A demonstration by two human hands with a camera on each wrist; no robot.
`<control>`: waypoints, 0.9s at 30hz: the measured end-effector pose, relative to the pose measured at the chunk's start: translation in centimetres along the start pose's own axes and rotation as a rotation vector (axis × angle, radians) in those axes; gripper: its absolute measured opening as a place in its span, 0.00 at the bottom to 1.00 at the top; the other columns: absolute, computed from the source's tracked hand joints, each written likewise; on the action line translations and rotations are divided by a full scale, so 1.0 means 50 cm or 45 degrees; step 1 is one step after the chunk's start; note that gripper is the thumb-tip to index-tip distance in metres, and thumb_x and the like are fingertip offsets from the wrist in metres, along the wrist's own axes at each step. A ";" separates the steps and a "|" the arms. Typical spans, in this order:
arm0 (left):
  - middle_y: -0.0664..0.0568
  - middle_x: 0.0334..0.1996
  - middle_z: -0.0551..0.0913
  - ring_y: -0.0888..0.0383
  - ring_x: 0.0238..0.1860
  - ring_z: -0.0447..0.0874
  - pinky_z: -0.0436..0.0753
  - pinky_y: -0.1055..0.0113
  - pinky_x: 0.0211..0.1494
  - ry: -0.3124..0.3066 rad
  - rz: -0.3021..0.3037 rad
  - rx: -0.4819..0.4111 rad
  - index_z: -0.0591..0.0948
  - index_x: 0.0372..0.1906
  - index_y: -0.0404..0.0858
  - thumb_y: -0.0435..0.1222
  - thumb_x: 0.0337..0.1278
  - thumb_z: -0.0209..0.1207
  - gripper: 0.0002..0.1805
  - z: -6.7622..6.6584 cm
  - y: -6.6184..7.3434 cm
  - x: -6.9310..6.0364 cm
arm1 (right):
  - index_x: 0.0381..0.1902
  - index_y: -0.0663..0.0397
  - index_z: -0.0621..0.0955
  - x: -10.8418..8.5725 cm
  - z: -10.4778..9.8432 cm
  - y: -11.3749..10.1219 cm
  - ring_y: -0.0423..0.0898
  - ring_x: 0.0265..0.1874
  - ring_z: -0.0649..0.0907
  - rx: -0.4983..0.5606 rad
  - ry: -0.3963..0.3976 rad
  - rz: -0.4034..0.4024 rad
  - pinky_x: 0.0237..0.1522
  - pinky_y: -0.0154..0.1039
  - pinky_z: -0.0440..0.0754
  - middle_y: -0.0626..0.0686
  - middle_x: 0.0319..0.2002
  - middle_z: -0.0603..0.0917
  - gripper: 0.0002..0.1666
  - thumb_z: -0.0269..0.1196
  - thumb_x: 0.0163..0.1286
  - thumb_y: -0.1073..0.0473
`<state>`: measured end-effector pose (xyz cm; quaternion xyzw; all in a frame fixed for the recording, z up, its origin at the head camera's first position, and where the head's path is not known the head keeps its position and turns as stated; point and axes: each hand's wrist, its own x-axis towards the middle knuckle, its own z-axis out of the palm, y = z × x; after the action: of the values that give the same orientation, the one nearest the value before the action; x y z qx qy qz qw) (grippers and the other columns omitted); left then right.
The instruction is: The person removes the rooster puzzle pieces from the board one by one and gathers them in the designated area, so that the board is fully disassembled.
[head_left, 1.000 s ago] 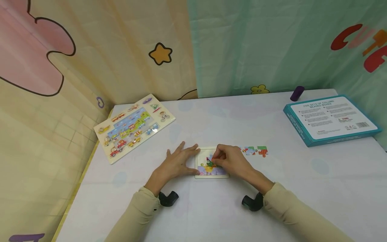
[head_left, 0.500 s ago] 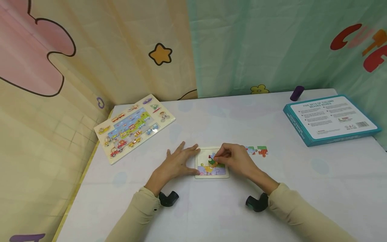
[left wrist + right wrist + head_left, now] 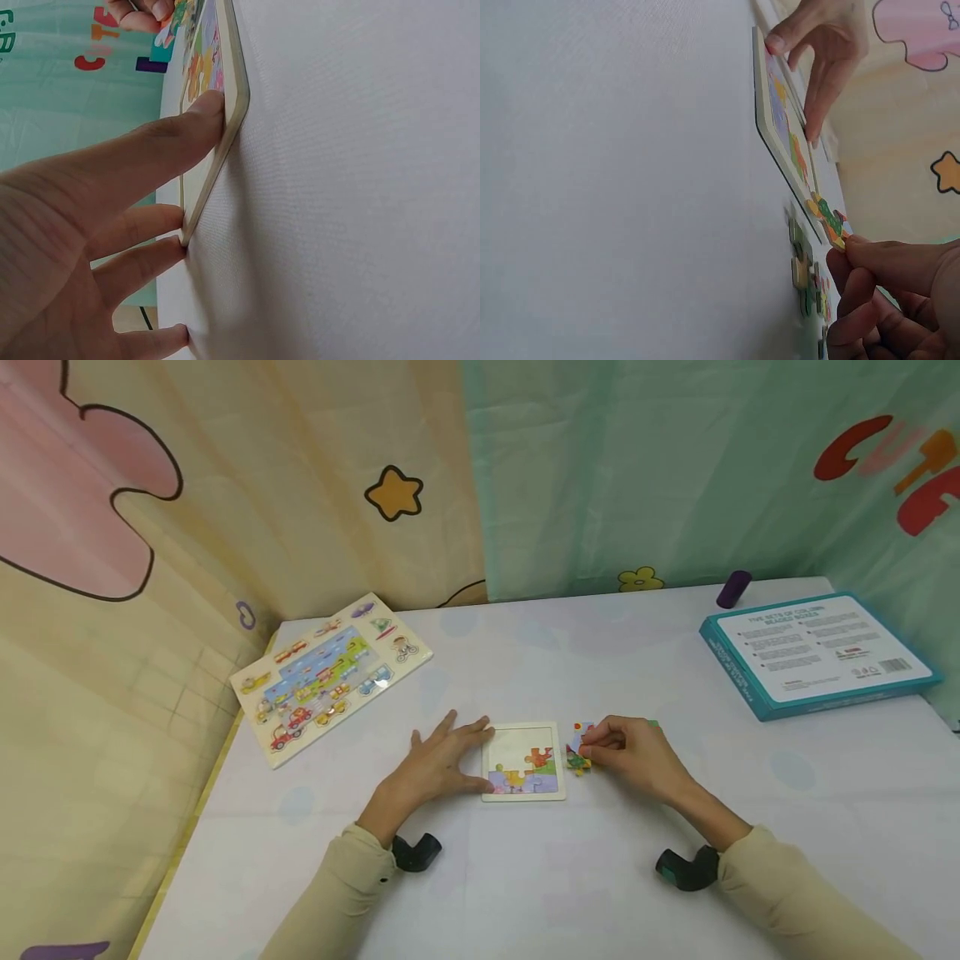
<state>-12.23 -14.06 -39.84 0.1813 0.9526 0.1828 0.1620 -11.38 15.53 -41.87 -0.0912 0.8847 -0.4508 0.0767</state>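
A small square wooden puzzle tray (image 3: 560, 777) holds joined pieces along its lower rows, purple and yellow, with an orange-red piece at the right. The left hand (image 3: 435, 764) lies spread at the tray's left edge; in the left wrist view its thumb (image 3: 206, 105) rests on the frame and two fingers touch the edge. Between thumb and fingers, the right hand (image 3: 637, 756) pinches a green puzzle piece (image 3: 576, 760), just right of the tray. The right wrist view shows that piece (image 3: 829, 216) raised above several loose pieces (image 3: 801, 274) on the table.
A larger vehicle puzzle board (image 3: 262, 727) lies at the back left of the white table (image 3: 480, 877). At the right are a teal-edged box (image 3: 825, 652) and a dark purple cylinder (image 3: 733, 589). Patterned curtains (image 3: 562, 468) hang behind.
The right hand has moved right, off the tray, carrying the green piece out with it. The orange-red piece now shows in the tray. The left hand has stayed in place.
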 end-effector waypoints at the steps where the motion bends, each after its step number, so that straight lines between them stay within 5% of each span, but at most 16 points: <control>1: 0.59 0.74 0.61 0.43 0.77 0.42 0.42 0.22 0.64 -0.002 -0.001 -0.002 0.72 0.70 0.46 0.49 0.40 0.77 0.46 0.000 0.000 0.000 | 0.36 0.52 0.85 -0.003 -0.005 0.004 0.41 0.31 0.85 -0.011 0.008 0.009 0.35 0.33 0.80 0.45 0.32 0.87 0.07 0.71 0.62 0.58; 13: 0.60 0.74 0.61 0.44 0.78 0.41 0.41 0.23 0.64 -0.003 -0.008 -0.014 0.71 0.70 0.46 0.49 0.40 0.77 0.47 0.000 -0.003 0.000 | 0.41 0.55 0.85 -0.039 -0.076 0.044 0.43 0.34 0.84 -0.077 0.066 0.083 0.36 0.31 0.79 0.47 0.33 0.87 0.13 0.70 0.64 0.53; 27: 0.60 0.74 0.61 0.44 0.78 0.41 0.40 0.23 0.65 -0.007 -0.007 -0.039 0.72 0.70 0.46 0.49 0.40 0.77 0.47 -0.003 -0.004 -0.002 | 0.40 0.57 0.86 -0.036 -0.073 0.050 0.44 0.33 0.83 -0.082 0.053 0.115 0.32 0.31 0.78 0.47 0.31 0.88 0.12 0.71 0.63 0.56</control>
<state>-12.23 -14.32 -39.77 0.1766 0.9497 0.1966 0.1680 -10.68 20.25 -41.66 -0.0442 0.9032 -0.4201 0.0757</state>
